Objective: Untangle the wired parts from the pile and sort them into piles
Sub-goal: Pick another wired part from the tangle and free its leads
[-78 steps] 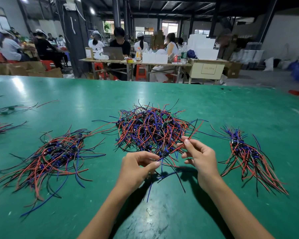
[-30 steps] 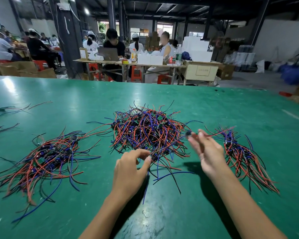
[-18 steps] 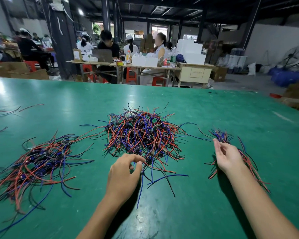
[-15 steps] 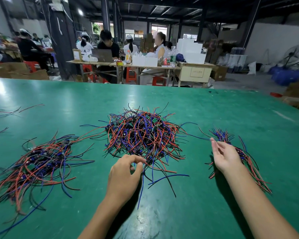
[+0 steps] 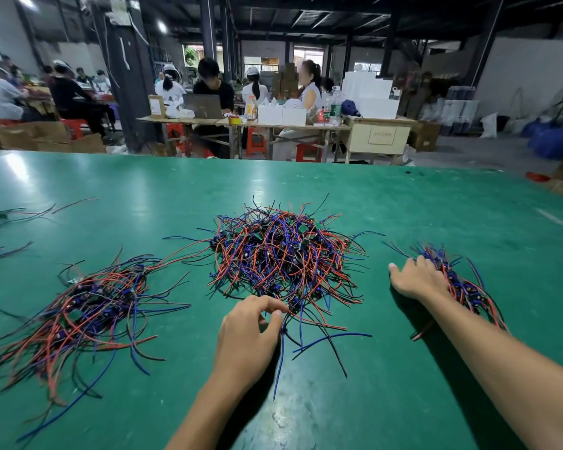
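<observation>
A tangled pile of red, blue and black wired parts (image 5: 283, 254) lies in the middle of the green table (image 5: 387, 203). A sorted pile (image 5: 88, 303) spreads out to the left. A smaller sorted pile (image 5: 462, 284) lies to the right. My left hand (image 5: 246, 332) sits at the near edge of the tangled pile, its thumb and fingers curled and pinching wires there. My right hand (image 5: 415, 277) lies flat, fingers spread, on the left side of the right pile.
A few loose wires (image 5: 17, 216) lie at the table's far left edge. Beyond the table's far edge, people sit at work tables (image 5: 241, 121) with boxes and a laptop.
My right hand carried a wired part from the middle pile to the right pile, let it go, and now rests flat on that pile. My left hand stayed at the middle pile's near edge.
</observation>
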A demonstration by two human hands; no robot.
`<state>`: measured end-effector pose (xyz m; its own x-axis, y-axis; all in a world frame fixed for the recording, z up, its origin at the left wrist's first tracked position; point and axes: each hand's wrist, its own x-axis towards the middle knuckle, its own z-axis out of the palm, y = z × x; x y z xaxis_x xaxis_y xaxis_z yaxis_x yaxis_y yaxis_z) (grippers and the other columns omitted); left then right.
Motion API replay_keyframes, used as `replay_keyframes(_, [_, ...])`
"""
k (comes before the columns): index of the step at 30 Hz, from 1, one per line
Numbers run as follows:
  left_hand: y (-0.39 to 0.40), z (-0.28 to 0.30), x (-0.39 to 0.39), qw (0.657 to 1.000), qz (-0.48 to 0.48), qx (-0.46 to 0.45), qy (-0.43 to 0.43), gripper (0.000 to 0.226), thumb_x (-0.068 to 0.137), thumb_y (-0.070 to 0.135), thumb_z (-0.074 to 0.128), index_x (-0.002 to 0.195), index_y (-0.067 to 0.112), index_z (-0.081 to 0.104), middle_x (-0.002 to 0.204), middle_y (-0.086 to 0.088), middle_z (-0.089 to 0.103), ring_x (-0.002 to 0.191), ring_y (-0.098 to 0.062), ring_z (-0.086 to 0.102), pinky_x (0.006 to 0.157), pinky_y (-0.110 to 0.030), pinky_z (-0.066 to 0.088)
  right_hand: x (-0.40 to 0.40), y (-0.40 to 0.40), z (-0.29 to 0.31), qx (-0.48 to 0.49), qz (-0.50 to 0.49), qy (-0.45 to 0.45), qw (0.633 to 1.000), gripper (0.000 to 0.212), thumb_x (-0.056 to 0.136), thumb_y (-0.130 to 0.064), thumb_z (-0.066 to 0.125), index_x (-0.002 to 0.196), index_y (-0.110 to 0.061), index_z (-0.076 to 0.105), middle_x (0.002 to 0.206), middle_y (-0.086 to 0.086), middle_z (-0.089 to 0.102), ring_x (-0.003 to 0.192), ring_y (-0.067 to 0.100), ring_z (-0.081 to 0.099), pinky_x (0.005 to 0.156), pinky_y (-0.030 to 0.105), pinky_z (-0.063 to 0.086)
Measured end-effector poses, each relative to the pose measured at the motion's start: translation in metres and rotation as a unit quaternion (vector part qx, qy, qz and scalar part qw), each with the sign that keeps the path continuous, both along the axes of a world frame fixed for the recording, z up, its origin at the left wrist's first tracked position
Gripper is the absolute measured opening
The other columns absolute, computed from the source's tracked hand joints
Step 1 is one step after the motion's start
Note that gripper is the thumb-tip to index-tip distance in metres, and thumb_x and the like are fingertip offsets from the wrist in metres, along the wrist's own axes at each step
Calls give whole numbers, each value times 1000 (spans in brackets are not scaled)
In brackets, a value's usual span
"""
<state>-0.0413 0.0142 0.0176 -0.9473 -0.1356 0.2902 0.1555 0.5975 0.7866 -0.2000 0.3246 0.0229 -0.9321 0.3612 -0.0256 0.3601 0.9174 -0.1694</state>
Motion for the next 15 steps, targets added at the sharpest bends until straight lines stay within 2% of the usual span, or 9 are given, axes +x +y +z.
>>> replay_keyframes(3, [0,0,0,1000,-2,-3,-1,15,94,26,63,90,38,72,96,18,67,78,0,58,79,-29,52,-4,1,2,5,-22,-15,1000,73,105,-51,26,152,5,30,163,23,22,150,34,23,118,44,27])
replay_keyframes(6, [1,-1,-1,1000,-2,-4,4,15,93,25,65,90,37,72,94,18,66,77,0,57,78,-29,51,-12,-13,7,-32,44,73,996,52,106,-33,37,143,2,45,151,24,42,140,37,40,111,44,36])
replay_keyframes(8, [1,-2,-2,1000,-2,1,7,15,93,24,65,89,37,73,92,18,66,76,0,57,78,-28,50,-21,-30,13,-125,119,115,978,48,107,-24,37,150,-2,39,155,21,42,142,34,40,113,41,33])
replay_keyframes(10, [1,-3,-2,1000,-1,4,9,15,92,24,65,88,37,72,92,19,67,76,0,57,77,-26,50,-31,-48,20,-214,155,87,960,51,109,-23,35,157,-7,27,163,15,30,149,31,31,119,38,25])
replay_keyframes(12, [0,-5,-2,1000,2,4,12,15,92,25,65,87,37,72,93,19,67,77,-1,57,75,-26,49,-40,-62,21,-233,155,45,959,54,110,-24,33,160,-8,19,165,14,23,152,30,25,121,36,20])
replay_keyframes(13, [0,-5,-3,1000,3,3,14,15,92,24,65,86,37,72,93,19,67,77,-2,57,75,-26,49,-44,-67,20,-223,144,36,963,52,110,-23,33,158,-5,23,164,17,26,150,32,27,119,36,23])
replay_keyframes(14, [-1,-5,-3,1000,5,2,16,16,92,24,65,86,37,72,92,19,67,78,-3,58,75,-26,49,-48,-70,16,-208,130,38,969,46,110,-22,34,151,0,35,158,22,36,144,34,37,114,36,30])
replay_keyframes(15, [-1,-5,-3,1000,6,2,18,17,92,23,65,86,37,72,92,19,67,78,-4,57,75,-26,49,-50,-73,13,-194,115,52,973,37,109,-22,36,133,2,52,140,29,50,129,35,49,102,37,38])
